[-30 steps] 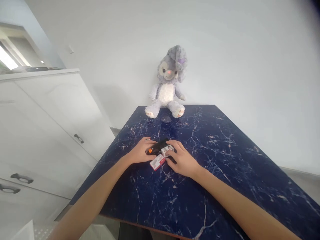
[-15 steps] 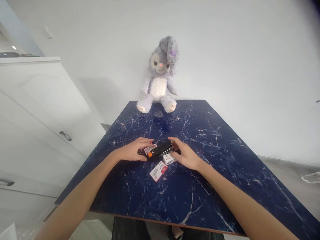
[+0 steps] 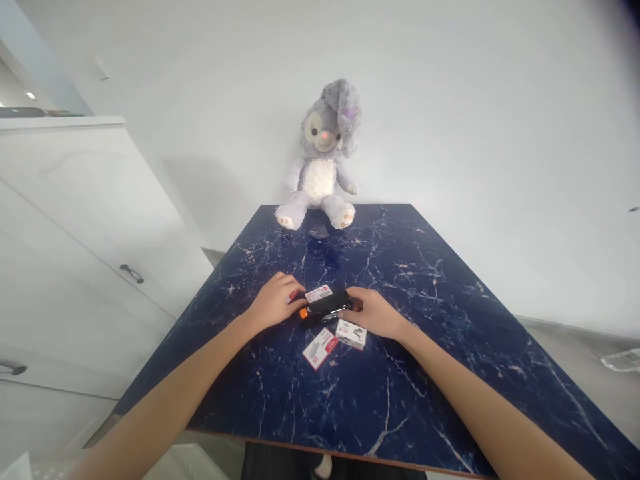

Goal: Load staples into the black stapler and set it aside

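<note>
A black stapler point(image 3: 327, 305) with an orange part at its left end lies slanted between my hands. My right hand point(image 3: 373, 312) is closed around its right end. Curled beside the other end is my left hand point(image 3: 275, 300), closed on a small red item point(image 3: 293, 295) that its fingers partly cover. Behind the stapler a white and red box point(image 3: 319, 293) is partly hidden. In front of it lies a flat white and red staple box point(image 3: 320, 349). A white box point(image 3: 351, 333) with a dark printed picture sits just below my right hand.
A grey plush rabbit point(image 3: 320, 160) sits at the far edge of the dark blue marbled table point(image 3: 425, 387), against the wall. White cabinets point(image 3: 90, 267) with dark handles stand to the left. A clear plastic thing point(image 3: 621, 360) is on the floor at the right.
The stapler has shifted slightly right and turned more level. My left hand has drawn back from its left end. The box behind and the white box in front now show more fully.
</note>
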`<state>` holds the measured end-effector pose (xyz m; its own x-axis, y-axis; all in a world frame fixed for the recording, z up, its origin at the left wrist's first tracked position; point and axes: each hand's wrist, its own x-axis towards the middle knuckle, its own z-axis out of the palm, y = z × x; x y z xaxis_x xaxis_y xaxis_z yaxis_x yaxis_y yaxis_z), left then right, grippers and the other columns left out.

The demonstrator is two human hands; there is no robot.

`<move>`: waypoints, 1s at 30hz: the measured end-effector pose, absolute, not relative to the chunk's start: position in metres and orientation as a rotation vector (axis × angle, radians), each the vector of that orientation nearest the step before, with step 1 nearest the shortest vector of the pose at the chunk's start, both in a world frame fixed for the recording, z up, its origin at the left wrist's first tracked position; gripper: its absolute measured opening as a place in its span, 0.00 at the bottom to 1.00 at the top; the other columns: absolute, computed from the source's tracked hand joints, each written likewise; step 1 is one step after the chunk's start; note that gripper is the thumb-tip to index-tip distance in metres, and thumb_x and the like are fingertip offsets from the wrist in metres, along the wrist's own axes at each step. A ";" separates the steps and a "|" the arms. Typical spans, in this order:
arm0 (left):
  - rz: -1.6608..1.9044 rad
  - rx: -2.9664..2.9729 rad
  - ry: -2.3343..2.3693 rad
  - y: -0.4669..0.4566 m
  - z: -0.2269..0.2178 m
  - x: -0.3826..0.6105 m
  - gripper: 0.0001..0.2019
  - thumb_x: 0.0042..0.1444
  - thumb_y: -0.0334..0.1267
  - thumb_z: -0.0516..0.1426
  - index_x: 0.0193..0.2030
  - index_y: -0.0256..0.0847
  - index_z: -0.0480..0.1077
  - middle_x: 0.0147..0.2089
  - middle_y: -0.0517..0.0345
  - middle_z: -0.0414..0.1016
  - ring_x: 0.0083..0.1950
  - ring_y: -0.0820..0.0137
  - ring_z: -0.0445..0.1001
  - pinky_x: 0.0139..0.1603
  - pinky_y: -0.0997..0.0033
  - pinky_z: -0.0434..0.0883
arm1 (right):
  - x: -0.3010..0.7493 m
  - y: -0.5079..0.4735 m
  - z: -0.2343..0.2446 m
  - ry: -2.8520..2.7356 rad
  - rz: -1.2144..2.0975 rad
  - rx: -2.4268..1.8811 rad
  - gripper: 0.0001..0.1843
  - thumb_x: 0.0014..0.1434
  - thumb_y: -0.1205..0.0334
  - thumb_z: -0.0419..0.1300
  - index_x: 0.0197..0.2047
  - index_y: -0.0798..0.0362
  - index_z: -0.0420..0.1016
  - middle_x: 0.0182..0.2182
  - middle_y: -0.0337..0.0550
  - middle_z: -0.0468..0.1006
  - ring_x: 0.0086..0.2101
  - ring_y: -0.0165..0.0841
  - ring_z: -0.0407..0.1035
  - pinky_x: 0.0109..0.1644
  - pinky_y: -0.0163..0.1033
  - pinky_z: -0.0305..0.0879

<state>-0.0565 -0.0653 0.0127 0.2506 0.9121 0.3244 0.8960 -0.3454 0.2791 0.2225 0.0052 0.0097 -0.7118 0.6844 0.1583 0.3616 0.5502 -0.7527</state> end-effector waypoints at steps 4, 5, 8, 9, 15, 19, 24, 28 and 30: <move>0.663 2.435 1.814 -0.065 0.012 -0.057 0.10 0.64 0.47 0.58 0.36 0.46 0.77 0.41 0.54 0.78 0.45 0.60 0.73 0.48 0.58 0.70 | 0.219 0.004 0.005 -2.352 0.832 -0.876 0.09 0.57 0.56 0.67 0.33 0.51 0.74 0.27 0.35 0.72 0.27 0.30 0.66 0.29 0.34 0.57; 0.645 2.428 1.804 -0.065 0.013 -0.059 0.10 0.64 0.46 0.58 0.35 0.46 0.77 0.40 0.55 0.78 0.44 0.61 0.73 0.48 0.58 0.70 | 0.219 0.004 0.003 -2.340 0.809 -0.898 0.09 0.57 0.55 0.67 0.33 0.51 0.74 0.27 0.35 0.72 0.27 0.30 0.66 0.30 0.35 0.58; 0.621 2.381 1.748 -0.064 0.015 -0.063 0.08 0.65 0.42 0.56 0.43 0.48 0.77 0.44 0.55 0.79 0.47 0.61 0.74 0.48 0.60 0.71 | 0.220 0.007 -0.002 -2.291 0.753 -0.974 0.11 0.57 0.54 0.67 0.35 0.50 0.73 0.27 0.36 0.73 0.27 0.31 0.67 0.31 0.36 0.59; 0.635 2.365 1.731 -0.063 0.016 -0.064 0.09 0.65 0.42 0.56 0.47 0.48 0.77 0.46 0.55 0.79 0.49 0.60 0.74 0.49 0.59 0.71 | 0.220 0.007 -0.003 -2.279 0.740 -0.990 0.11 0.57 0.53 0.67 0.35 0.50 0.73 0.27 0.36 0.73 0.27 0.32 0.67 0.31 0.36 0.60; 0.700 2.404 1.556 -0.065 0.018 -0.065 0.17 0.64 0.37 0.54 0.58 0.46 0.72 0.52 0.50 0.77 0.55 0.58 0.73 0.58 0.55 0.70 | 0.221 0.007 -0.002 -2.260 0.722 -0.964 0.09 0.59 0.55 0.66 0.33 0.50 0.72 0.27 0.37 0.72 0.27 0.33 0.67 0.30 0.37 0.61; 0.640 2.414 1.495 -0.066 0.022 -0.066 0.20 0.59 0.32 0.55 0.58 0.46 0.71 0.54 0.50 0.77 0.56 0.57 0.72 0.59 0.52 0.69 | 0.221 0.005 0.003 -2.265 0.794 -0.959 0.09 0.61 0.57 0.64 0.33 0.50 0.70 0.28 0.37 0.72 0.27 0.31 0.65 0.30 0.36 0.60; 0.644 2.391 1.436 -0.067 0.029 -0.066 0.29 0.49 0.26 0.55 0.60 0.45 0.69 0.56 0.50 0.75 0.58 0.55 0.69 0.61 0.50 0.68 | 0.222 0.007 0.008 -2.231 0.953 -0.980 0.05 0.61 0.60 0.64 0.36 0.50 0.73 0.30 0.36 0.72 0.29 0.31 0.66 0.33 0.36 0.61; 0.749 2.380 1.498 -0.070 0.025 -0.069 0.28 0.49 0.24 0.53 0.58 0.44 0.70 0.54 0.50 0.75 0.57 0.55 0.69 0.59 0.51 0.68 | 0.223 0.009 0.007 -2.217 1.064 -0.983 0.05 0.61 0.59 0.63 0.36 0.50 0.73 0.30 0.36 0.70 0.28 0.30 0.65 0.32 0.36 0.61; 0.832 2.363 1.556 -0.071 0.021 -0.072 0.24 0.51 0.25 0.53 0.55 0.43 0.71 0.51 0.50 0.76 0.54 0.56 0.70 0.56 0.52 0.69 | 0.222 0.011 0.006 -2.210 1.086 -0.982 0.05 0.61 0.58 0.63 0.37 0.50 0.73 0.30 0.36 0.70 0.28 0.30 0.65 0.32 0.36 0.61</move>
